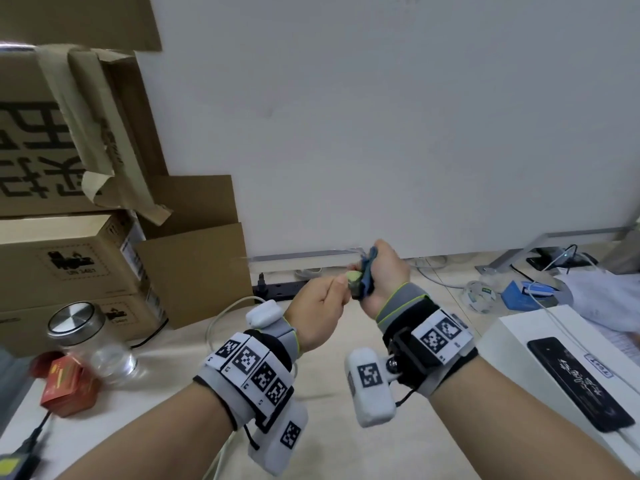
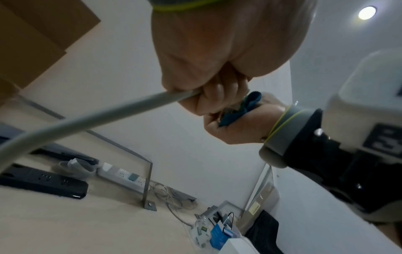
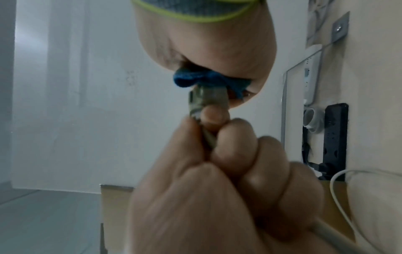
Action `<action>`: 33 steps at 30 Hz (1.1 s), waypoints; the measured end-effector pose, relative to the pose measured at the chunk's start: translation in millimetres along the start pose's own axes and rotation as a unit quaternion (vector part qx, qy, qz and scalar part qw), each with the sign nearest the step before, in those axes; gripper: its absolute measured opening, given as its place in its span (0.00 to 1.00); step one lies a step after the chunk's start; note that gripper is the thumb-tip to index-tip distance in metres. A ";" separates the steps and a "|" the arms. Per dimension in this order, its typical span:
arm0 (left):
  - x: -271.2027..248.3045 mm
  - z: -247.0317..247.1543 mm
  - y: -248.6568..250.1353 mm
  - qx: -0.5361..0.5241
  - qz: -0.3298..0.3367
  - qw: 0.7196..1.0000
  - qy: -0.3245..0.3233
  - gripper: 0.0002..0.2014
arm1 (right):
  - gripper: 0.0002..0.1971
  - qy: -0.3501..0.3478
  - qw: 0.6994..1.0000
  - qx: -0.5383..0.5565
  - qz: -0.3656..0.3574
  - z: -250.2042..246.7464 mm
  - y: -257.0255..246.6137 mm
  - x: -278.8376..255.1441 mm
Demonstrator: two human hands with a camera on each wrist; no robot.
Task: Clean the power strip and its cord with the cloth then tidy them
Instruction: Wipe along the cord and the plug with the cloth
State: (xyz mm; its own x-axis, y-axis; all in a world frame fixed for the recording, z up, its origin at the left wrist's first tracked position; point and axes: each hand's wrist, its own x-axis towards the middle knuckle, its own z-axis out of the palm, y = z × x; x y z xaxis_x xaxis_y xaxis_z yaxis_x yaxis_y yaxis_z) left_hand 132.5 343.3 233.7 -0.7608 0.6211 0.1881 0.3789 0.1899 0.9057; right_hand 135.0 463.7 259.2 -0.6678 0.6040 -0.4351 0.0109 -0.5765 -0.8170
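Note:
Both hands are raised above the beige desk [image 1: 166, 355]. My left hand [image 1: 322, 299] grips a grey-white cord [image 2: 97, 118] just below its plug end [image 3: 206, 98]. My right hand [image 1: 384, 271] holds a blue cloth [image 1: 367, 275] bunched around that plug end; the cloth [image 3: 185, 79] covers the plug's tip. From my left fist [image 2: 217, 96] the cord runs down toward the desk. A black power strip [image 1: 277, 289] lies by the partition behind the hands, and a white power strip [image 2: 121, 175] lies beyond it. I cannot tell which strip the cord belongs to.
Stacked cardboard boxes [image 1: 69, 258] fill the left side. A glass jar [image 1: 90, 337] with a metal lid and a red box [image 1: 67, 386] stand at the near left. On the right sits a white box [image 1: 519, 341] with a black phone [image 1: 578, 379] on it, and a blue box [image 1: 519, 294] behind.

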 end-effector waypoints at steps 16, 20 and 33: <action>0.6 -5.6 -10.4 0.099 0.051 0.993 -0.034 0.12 | 0.20 -0.169 0.808 -0.394 -0.404 -31.1 25.3 -6.7; 1.8 -3.4 -1.1 0.113 0.089 0.989 -0.032 0.13 | 0.24 -0.157 0.829 -0.364 -0.394 -24.6 16.9 -12.0; 3.8 15.3 10.4 -0.042 0.049 0.998 0.027 0.17 | 0.21 -0.097 0.986 -0.076 -0.115 -10.3 3.2 -24.6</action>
State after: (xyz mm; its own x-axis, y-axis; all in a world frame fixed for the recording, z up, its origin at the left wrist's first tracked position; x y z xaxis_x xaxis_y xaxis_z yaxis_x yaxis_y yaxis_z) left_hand 141.6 359.3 238.0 -0.7502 0.5912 0.2959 0.4092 0.0636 0.9102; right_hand 159.2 452.6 263.5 -0.7951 0.5838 -0.1642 -0.0547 -0.3387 -0.9393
